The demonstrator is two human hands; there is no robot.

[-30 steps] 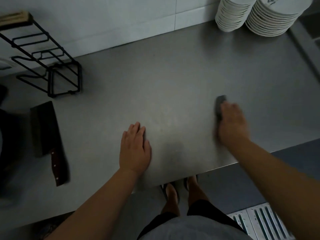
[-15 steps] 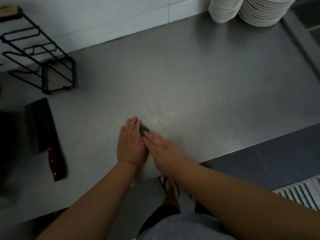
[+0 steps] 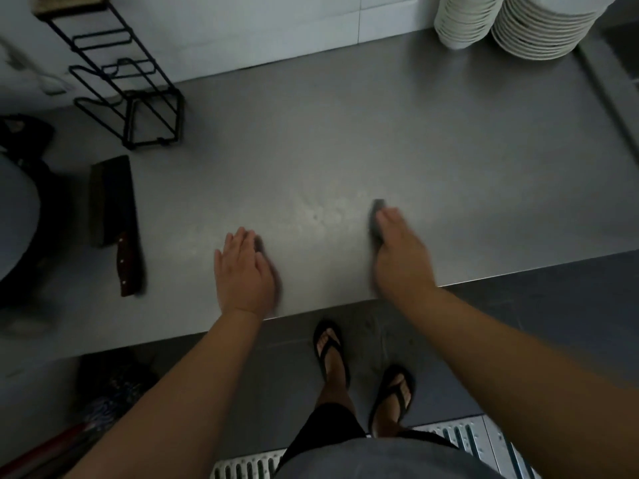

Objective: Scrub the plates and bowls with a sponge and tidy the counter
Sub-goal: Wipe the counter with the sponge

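Whereas half a second ago the right grip (image 3: 403,257) lay touching the left one, it now sits well apart to the right, short of where it was a second ago. It holds the dark sponge (image 3: 377,210) down on the steel desk (image 3: 345,133), fingers laid over it and closed on it as far as the motion blur lets one tell; the thumb is hidden. The left grip (image 3: 243,274) has stayed near the front edge, open, palm down, with straight fingers resting on the desk.

The sponge lies with its long axis running away from the person towards the tiled wall (image 3: 242,29), and its far end shows just past the fingertips.

A cleaver (image 3: 112,202) lies flat well to the left of the left grip, blade towards the wall, wooden handle towards the front edge. Behind it a black wire rack (image 3: 131,98) stands against the wall. In the far right corner, a stack of bowls (image 3: 463,19) and a stack of plates (image 3: 543,25) stand side by side, well apart from the sponge. Below the desk edge are two feet in flip-flops (image 3: 332,347) and a metal floor grate (image 3: 477,440).
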